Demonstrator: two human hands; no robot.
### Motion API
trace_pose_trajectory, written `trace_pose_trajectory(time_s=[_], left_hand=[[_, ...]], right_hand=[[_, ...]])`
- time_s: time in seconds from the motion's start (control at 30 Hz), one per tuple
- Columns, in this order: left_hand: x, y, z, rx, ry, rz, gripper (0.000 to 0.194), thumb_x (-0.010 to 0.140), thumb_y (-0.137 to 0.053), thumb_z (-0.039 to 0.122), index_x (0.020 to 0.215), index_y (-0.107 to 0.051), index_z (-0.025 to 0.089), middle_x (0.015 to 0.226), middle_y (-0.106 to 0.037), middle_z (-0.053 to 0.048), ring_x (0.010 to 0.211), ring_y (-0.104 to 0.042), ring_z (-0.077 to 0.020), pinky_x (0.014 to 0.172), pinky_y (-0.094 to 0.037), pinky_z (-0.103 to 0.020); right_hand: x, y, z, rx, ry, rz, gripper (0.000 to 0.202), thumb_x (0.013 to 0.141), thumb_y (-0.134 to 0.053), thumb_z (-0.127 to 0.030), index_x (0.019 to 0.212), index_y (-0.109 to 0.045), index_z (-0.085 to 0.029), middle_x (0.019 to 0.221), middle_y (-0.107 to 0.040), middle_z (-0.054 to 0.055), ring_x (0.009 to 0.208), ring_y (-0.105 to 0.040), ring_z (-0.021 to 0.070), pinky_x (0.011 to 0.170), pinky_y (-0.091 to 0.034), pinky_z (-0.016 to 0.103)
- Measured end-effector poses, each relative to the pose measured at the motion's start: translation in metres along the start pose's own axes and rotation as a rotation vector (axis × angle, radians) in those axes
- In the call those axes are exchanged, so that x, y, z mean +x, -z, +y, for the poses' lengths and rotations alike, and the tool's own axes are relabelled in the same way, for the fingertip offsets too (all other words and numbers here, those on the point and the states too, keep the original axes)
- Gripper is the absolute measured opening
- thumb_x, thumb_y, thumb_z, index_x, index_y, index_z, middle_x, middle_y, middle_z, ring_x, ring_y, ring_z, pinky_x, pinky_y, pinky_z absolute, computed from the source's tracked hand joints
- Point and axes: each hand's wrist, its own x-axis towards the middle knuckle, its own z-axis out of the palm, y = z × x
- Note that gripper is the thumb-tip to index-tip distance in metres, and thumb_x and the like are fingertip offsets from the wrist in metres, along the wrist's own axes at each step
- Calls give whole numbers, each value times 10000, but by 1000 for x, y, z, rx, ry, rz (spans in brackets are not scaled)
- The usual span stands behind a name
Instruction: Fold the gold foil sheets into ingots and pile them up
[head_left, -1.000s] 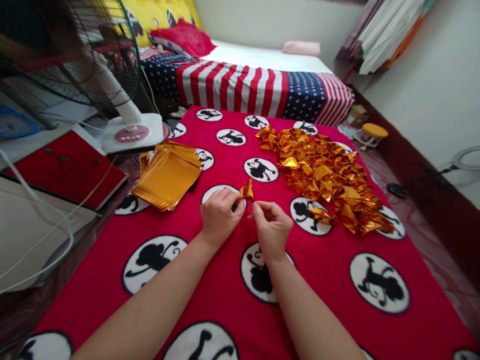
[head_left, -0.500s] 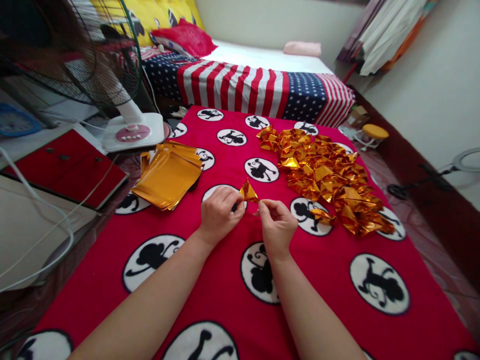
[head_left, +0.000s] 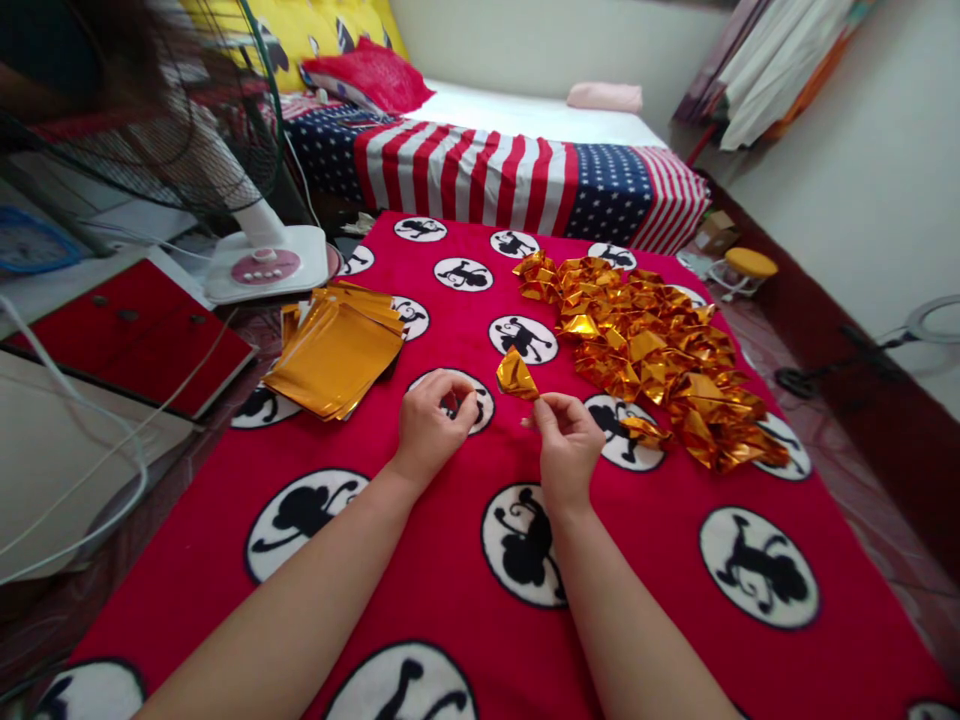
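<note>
Between the thumb and fingertips of my right hand (head_left: 570, 440) is a small folded piece of gold foil paper (head_left: 516, 375), pinched by its lower right end. It is puffed out and pointed at the top. My left hand (head_left: 436, 422) is just to the left, apart from the foil, its fingers curled and its thumb meeting the index finger with nothing seen in them. Off to the right lies a heap of folded gold foil pieces (head_left: 645, 345), with one loose folded piece (head_left: 645, 433) at its near side. A stack of flat gold foil sheets (head_left: 334, 360) rests to the left.
Everything lies on a red cloth (head_left: 637, 560) printed with black figures in white circles. An electric fan (head_left: 262, 265) stands at the left beside a red-fronted cabinet (head_left: 135, 325). Behind is a bed (head_left: 480, 175) with a striped and starred cover. A yellow stool (head_left: 750, 263) is at the right.
My left hand has let go of the folded foil and drawn left. My right hand has moved slightly right with the foil in its fingertips.
</note>
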Motion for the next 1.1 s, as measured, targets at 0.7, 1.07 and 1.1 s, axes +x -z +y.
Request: trace_pose_trajectory(time_s=[0.7,1.07,1.1], left_hand=[[-3,-8,2,-609,394,-163,393,875,-534,513,965,-664,154,732,-685,-38,578,-618,-118,492,-432,-188],[7,-2,-4,-1046,608,-94,570,851,-530,601,1250,-551,195,1116,-660,-110,865,-705,-197,558,-563,-204],[7,-1,-4,-1051,614,-94,563,846,-548,591,1251,-559,201,1113,-658,-105,869,-704,-195,566,-569,-207]], right_hand=[[11,8,3,140,-36,-116,96,767,-722,-262,824,-678,-198,719,-636,-22,606,-638,117,623,-566,264],[14,16,-3,-409,734,-247,220,884,-577,-90,952,-716,-246,874,-650,42,799,-636,143,721,-533,263],[14,16,-2,-411,744,-253,226,887,-570,-88,951,-719,-245,875,-649,44,799,-636,142,719,-532,261]])
